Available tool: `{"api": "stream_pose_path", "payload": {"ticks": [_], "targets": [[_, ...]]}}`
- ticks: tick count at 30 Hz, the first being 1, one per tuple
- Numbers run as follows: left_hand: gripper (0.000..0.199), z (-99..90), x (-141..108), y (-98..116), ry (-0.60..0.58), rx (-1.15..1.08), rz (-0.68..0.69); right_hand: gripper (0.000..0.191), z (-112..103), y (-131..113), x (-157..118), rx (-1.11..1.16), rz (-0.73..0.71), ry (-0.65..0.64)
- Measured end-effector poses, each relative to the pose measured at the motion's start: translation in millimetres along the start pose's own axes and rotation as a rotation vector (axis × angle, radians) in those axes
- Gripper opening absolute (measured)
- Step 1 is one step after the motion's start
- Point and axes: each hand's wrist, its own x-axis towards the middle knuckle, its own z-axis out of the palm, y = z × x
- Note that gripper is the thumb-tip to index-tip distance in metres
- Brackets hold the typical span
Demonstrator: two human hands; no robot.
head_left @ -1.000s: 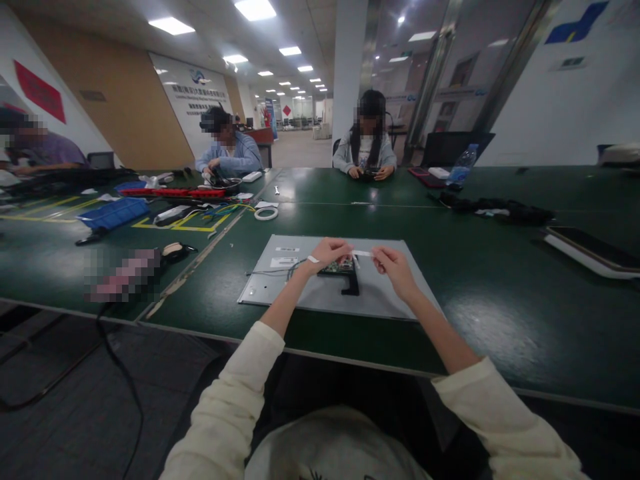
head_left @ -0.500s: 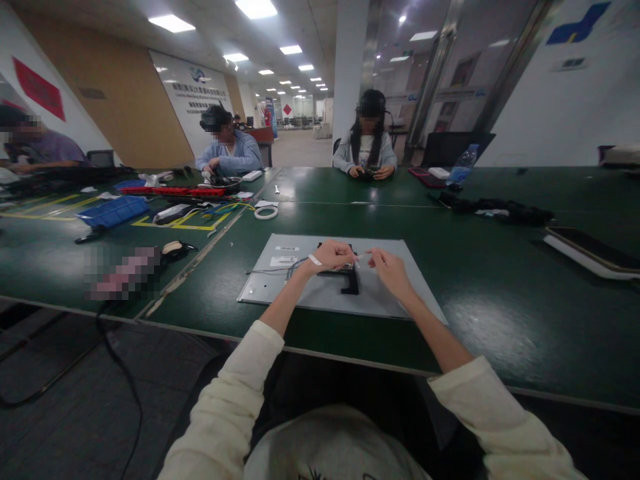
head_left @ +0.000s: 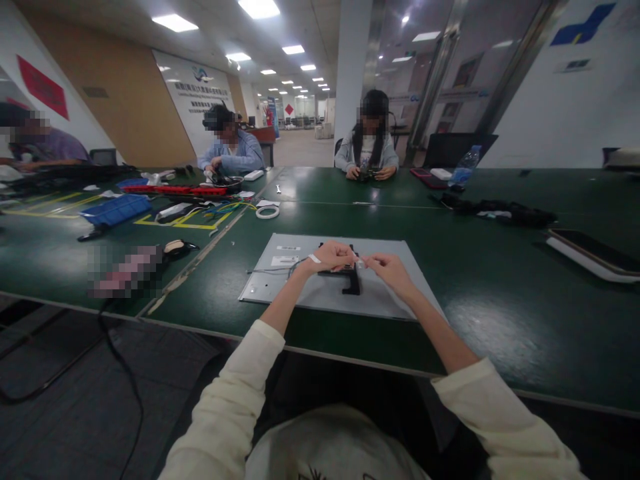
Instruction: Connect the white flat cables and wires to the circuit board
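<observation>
A grey panel (head_left: 320, 298) with white labels lies on the green table, a black bracket (head_left: 354, 283) upon it. Above the bracket my left hand (head_left: 334, 256) is closed, fingertips pinched at a small clear, whitish piece (head_left: 359, 263). My right hand (head_left: 390, 270) is closed too, its thumb and forefinger at the right side of that piece, close to the left fingertips. Thin grey cables (head_left: 273, 271) run over the panel's left part. The piece is too small to name.
On the green table (head_left: 500, 280) are a blue bin (head_left: 117, 210), a white ring (head_left: 267, 212), a pouch (head_left: 127, 272), a thin dark-topped device (head_left: 595, 253), black cloth (head_left: 500, 209) and a bottle (head_left: 465, 167). Two people sit across; a third person is far left.
My right hand has moved left, closing the gap to my left fingertips. My left hand stays nearly in place. The view has shifted slightly.
</observation>
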Motion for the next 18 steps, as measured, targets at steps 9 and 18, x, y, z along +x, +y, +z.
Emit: {"api": "stream_pose_path", "payload": {"ticks": [9,18], "targets": [[0.049,0.3,5.5,-9.6,0.113,0.25,-0.035,0.04,-1.5,-0.7,0.1,-0.125,-0.079,0.081],[0.049,1.3,6.0,-11.5,0.098,0.321,-0.07,0.04,2.3,-2.7,-2.5,-0.2,-0.137,0.106]]}}
